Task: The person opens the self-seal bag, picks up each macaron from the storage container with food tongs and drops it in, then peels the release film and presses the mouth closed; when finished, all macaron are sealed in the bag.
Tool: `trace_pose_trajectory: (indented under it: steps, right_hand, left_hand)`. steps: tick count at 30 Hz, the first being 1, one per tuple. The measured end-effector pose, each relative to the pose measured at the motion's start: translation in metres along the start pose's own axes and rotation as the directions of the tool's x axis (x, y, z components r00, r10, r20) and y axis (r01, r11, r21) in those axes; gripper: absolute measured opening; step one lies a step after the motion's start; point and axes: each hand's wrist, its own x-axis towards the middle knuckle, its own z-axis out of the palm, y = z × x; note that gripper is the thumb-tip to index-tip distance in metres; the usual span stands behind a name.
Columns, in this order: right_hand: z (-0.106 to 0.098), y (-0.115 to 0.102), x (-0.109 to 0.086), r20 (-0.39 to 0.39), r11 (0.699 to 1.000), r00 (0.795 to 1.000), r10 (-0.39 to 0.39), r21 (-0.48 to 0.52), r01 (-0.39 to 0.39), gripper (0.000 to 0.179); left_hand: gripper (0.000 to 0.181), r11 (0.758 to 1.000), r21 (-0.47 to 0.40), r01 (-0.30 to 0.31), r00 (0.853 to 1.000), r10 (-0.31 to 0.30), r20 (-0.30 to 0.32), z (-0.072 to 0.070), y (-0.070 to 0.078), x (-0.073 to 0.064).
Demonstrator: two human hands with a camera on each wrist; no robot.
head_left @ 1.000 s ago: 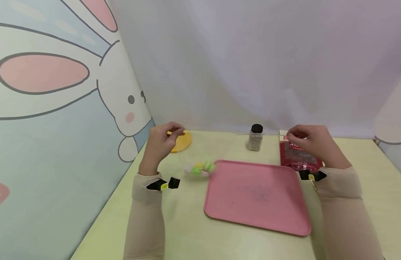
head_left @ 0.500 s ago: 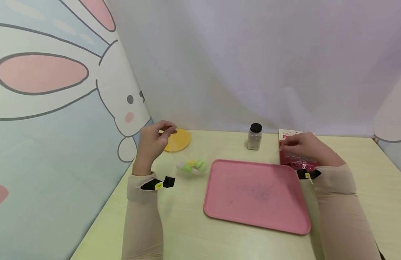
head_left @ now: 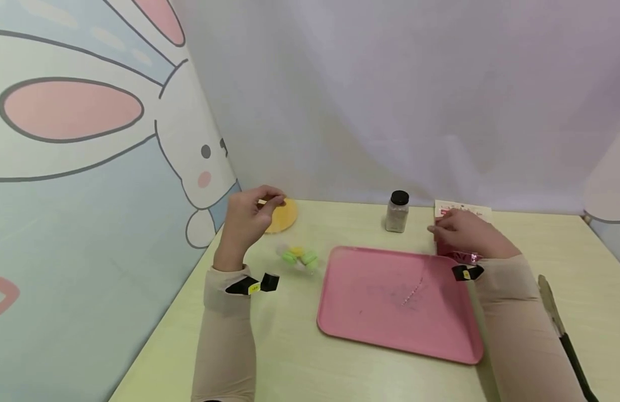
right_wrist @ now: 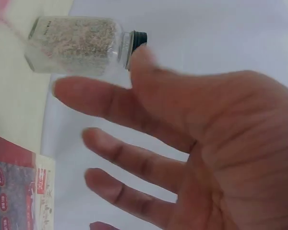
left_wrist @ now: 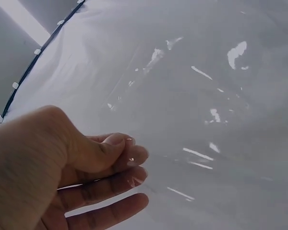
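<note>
My left hand (head_left: 247, 223) pinches the edge of a clear plastic bag (left_wrist: 197, 110) between thumb and fingertips, held up above the table. Green, yellow and pale macaron shapes (head_left: 300, 258) show low down in the bag in the head view; whether they are printed on it or lie inside, I cannot tell. My right hand (head_left: 471, 231) hovers before the red package, thumb and fingertips apart in the right wrist view, with nothing gripped. A thin, pale twisted strip (head_left: 413, 291) shows over the pink tray (head_left: 390, 335); whether it touches the tray is unclear.
A square clear jar (head_left: 396, 215) with a black lid stands at the back. Right of it lies a red package (right_wrist: 12, 191), partly hidden by my hand. A yellow disc (head_left: 285, 216) lies back left. A spatula (head_left: 553, 307) with a dark handle lies beside my right sleeve.
The right hand has come down and inward, letting go of the thin strip once stretched between both hands; the strip now shows over the tray. The left hand still pinches the bag.
</note>
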Motion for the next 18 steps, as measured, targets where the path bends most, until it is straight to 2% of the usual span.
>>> trace_pose_trajectory:
  steps: [2,6,8,10,13,15,18]
  right_hand:
    - [-0.002,0.000,-0.002,-0.037,0.999,0.999,0.029,-0.037,-0.030,0.015]
    - [-0.004,0.000,-0.003,-0.069,0.994,0.992,0.105,-0.004,-0.105,0.051]
    - [-0.005,-0.003,-0.003,-0.064,0.993,0.993,0.098,0.066,-0.094,0.067]
    - [-0.006,-0.012,-0.002,-0.041,0.987,0.998,0.054,0.157,-0.047,0.072]
    - [-0.009,-0.034,-0.001,0.051,0.954,0.997,-0.052,0.297,0.035,0.064]
    - [-0.010,-0.054,-0.001,0.108,0.934,0.988,-0.114,0.351,0.069,0.058]
    - [-0.009,-0.086,0.001,0.184,0.911,0.963,-0.197,0.397,0.111,0.062]
  left_hand:
    - [0.005,1.000,-0.006,-0.023,1.000,0.023,-0.008,0.001,0.004,0.001]
    - [0.004,0.997,-0.036,-0.074,0.997,0.073,-0.017,0.006,0.012,0.001]
    - [0.005,0.994,-0.055,-0.092,0.996,0.091,-0.011,0.008,0.017,0.001]
    - [0.005,0.992,-0.070,-0.108,0.994,0.108,-0.003,0.011,0.021,0.001]
    - [0.005,0.989,-0.076,-0.129,0.992,0.130,0.006,0.014,0.028,0.000]
    - [0.005,0.987,-0.070,-0.144,0.990,0.144,0.002,0.015,0.031,-0.001]
    - [0.006,0.987,-0.058,-0.149,0.989,0.148,-0.020,0.016,0.034,0.000]
